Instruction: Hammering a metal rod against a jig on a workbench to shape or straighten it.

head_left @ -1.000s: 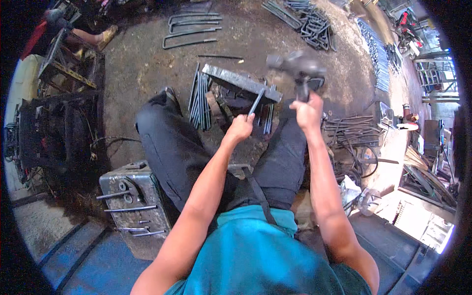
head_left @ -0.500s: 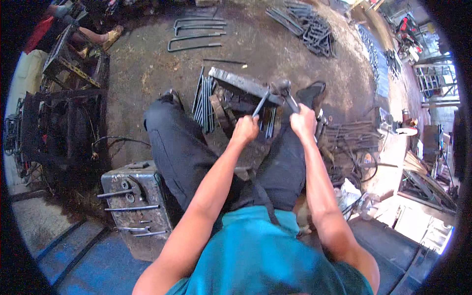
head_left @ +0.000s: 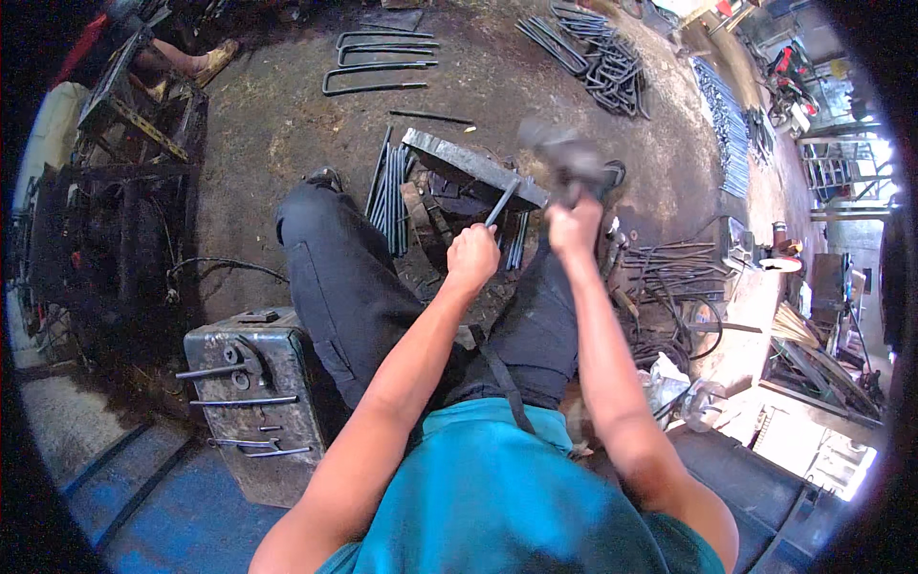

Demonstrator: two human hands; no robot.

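My left hand (head_left: 473,253) is closed round a metal rod (head_left: 500,206), whose far end rests on a flat steel bar (head_left: 469,165) that lies like an anvil between my knees. My right hand (head_left: 575,226) grips a hammer (head_left: 564,155), its head smeared by motion above and right of the steel bar's right end. Left of the bar lies a bundle of straight metal rods (head_left: 390,196). More short rods (head_left: 517,239) show beneath the bar's right end.
Several U-shaped bent rods (head_left: 382,62) lie on the floor ahead, with a heap of bent rods (head_left: 612,72) farther right. A metal box (head_left: 251,383) with rods on it stands by my left leg. Another person's foot (head_left: 218,62) shows at upper left.
The hammer has risen from the rod's end on the steel bar, and my right hand has shifted slightly left. My left hand still holds the rod in nearly the same place.
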